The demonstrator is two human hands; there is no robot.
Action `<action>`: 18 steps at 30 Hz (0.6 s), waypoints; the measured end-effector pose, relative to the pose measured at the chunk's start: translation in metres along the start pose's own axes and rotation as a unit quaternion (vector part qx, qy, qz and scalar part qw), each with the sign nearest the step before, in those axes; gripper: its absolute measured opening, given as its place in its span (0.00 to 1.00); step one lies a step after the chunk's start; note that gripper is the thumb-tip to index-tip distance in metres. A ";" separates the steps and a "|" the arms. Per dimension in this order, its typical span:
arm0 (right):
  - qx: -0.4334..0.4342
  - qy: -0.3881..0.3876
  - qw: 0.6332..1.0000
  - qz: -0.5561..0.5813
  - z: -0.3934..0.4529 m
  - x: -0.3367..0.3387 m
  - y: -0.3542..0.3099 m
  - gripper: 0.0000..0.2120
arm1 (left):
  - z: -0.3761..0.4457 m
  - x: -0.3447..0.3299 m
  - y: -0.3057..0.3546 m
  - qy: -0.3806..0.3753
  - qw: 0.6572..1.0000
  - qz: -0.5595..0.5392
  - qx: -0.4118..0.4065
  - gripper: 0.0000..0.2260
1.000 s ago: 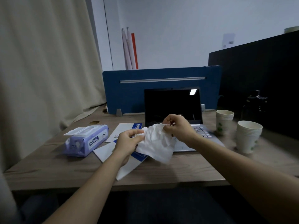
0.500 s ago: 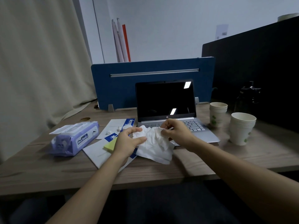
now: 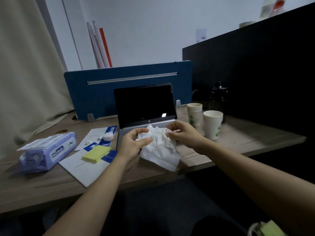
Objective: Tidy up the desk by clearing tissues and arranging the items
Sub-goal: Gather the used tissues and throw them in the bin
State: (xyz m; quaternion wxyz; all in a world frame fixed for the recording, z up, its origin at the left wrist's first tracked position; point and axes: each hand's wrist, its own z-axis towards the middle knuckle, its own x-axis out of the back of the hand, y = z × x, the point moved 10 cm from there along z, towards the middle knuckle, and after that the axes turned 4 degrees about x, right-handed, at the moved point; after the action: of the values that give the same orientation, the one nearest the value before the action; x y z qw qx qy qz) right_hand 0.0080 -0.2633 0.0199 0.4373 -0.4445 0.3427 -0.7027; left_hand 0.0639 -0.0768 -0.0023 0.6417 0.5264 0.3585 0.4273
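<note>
Left hand (image 3: pixel 132 147): grip closed on the left edge of a crumpled white tissue (image 3: pixel 159 148), thumb over fingers. Right hand (image 3: pixel 183 133): grip pinching the tissue's upper right edge. Tissue: held between both hands above the desk's (image 3: pixel 238 140) front edge, lower part hanging loose, in front of the laptop.

Laptop (image 3: pixel 144 106): open, screen dark, directly behind the hands.

Yellow sticky-note pad (image 3: pixel 96 153): left of the left hand, lying on white and blue papers (image 3: pixel 88 166).

Earbud case (image 3: pixel 108 136) and two loose earbuds (image 3: pixel 99 137): on the papers, behind the pad.

Purple wet-wipe pack (image 3: pixel 46 153): far left of the desk, flap raised.

Two stacks of paper cups (image 3: pixel 212 124): right of the laptop, just beside each other.

Dark bottle (image 3: pixel 219 95): behind the cups.

Blue divider panel (image 3: pixel 127 82): upright behind the laptop.
</note>
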 end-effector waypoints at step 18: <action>-0.183 -0.100 0.977 0.036 -0.188 0.153 0.093 0.08 | -0.074 -0.271 -0.091 -0.293 0.939 -0.096 0.149 0.14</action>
State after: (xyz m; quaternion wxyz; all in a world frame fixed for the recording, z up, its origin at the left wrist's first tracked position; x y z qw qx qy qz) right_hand -0.1708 -0.4223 -0.0803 0.4056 -0.5722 0.4363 -0.5636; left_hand -0.0907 -0.3079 -0.1029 0.6709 0.6808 0.2625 0.1321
